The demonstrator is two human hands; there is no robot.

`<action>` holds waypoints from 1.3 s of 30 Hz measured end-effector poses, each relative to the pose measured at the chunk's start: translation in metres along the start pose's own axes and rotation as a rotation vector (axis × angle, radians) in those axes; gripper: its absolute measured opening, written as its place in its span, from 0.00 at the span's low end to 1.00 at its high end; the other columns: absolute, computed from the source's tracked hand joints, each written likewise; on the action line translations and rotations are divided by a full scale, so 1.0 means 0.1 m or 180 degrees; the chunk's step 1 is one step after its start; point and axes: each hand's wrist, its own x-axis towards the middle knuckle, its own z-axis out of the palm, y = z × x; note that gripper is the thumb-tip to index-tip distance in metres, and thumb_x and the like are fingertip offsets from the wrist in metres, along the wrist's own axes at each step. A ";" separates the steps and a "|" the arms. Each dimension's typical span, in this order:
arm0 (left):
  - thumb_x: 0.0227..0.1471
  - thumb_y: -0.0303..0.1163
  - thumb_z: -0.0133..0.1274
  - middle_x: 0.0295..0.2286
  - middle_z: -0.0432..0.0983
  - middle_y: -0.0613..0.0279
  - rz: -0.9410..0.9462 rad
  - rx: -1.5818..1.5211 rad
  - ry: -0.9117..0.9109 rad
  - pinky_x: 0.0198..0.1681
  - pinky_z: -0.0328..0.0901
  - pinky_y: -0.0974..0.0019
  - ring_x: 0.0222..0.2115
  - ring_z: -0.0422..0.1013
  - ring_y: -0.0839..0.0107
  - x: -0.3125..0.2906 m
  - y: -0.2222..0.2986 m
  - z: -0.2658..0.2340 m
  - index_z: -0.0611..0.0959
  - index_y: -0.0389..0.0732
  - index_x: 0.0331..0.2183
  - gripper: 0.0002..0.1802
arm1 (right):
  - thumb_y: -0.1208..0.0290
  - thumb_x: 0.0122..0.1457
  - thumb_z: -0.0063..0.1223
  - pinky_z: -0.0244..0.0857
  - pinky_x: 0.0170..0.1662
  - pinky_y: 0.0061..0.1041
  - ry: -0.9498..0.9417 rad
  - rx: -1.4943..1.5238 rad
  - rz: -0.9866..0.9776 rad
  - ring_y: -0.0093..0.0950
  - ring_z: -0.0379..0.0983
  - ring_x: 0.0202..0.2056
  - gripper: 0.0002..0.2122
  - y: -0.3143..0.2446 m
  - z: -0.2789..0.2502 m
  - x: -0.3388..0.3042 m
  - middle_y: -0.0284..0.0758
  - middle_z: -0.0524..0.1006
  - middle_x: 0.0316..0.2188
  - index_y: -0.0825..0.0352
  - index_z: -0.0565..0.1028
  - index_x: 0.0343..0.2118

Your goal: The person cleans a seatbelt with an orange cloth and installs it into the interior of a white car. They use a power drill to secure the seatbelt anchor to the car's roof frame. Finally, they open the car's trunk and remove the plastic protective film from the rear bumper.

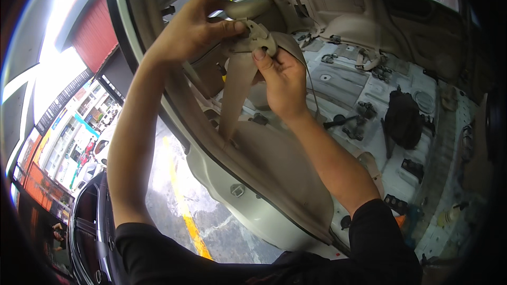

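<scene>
We pinch a beige plastic seat-belt guide ring (259, 36) between both hands. Our left hand (193, 26) grips its upper edge with thumb and fingers closed; our right hand (282, 82) clasps it from below, thumb on its face. Beige webbing (235, 92) hangs flat beneath our hands, over the car's stripped floor (343, 82).
</scene>
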 end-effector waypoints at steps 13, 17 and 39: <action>0.57 0.49 0.51 0.26 0.75 0.66 -0.1946 -0.0908 0.0629 0.28 0.62 0.77 0.24 0.69 0.81 -0.68 -0.48 1.80 0.80 0.36 0.36 0.23 | 0.61 0.61 0.49 0.66 0.23 0.20 0.0350 -0.1282 0.1748 0.21 0.73 0.19 0.15 -0.12 -1.20 -0.90 0.32 0.76 0.17 0.68 0.76 0.25; 0.55 0.47 0.53 0.27 0.76 0.65 -0.2254 -0.1738 0.0334 0.29 0.64 0.74 0.24 0.70 0.79 -0.84 -1.03 2.00 0.80 0.35 0.38 0.22 | 0.60 0.60 0.53 0.66 0.26 0.19 0.0705 -0.1469 0.2502 0.19 0.74 0.24 0.13 -0.65 -2.05 -2.10 0.31 0.78 0.23 0.67 0.78 0.29; 0.63 0.45 0.42 0.25 0.73 0.67 -0.1769 -0.1900 0.0244 0.29 0.62 0.76 0.25 0.65 0.83 -1.58 -0.86 2.11 0.76 0.36 0.35 0.20 | 0.71 0.59 0.53 0.66 0.49 0.26 0.1526 -0.2498 0.2211 0.26 0.72 0.46 0.19 -1.64 -1.84 -2.71 0.36 0.74 0.45 0.72 0.68 0.51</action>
